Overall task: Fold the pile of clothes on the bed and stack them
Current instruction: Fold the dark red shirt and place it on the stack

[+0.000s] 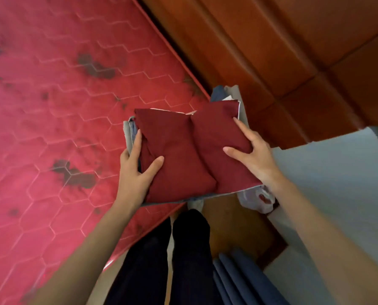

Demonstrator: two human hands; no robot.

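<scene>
Left half of frame: bare red quilted mattress (51, 106), open surface, nothing lying on it.
Upper right: brown padded headboard (293, 51), solid barrier.
Centre: stack of folded clothes (190, 150), blocks passage.
Lower centre: legs (172, 260); plastic bag (256, 199) and blue fabric (238, 280) beside them.

No legible text, label or number anywhere
</scene>
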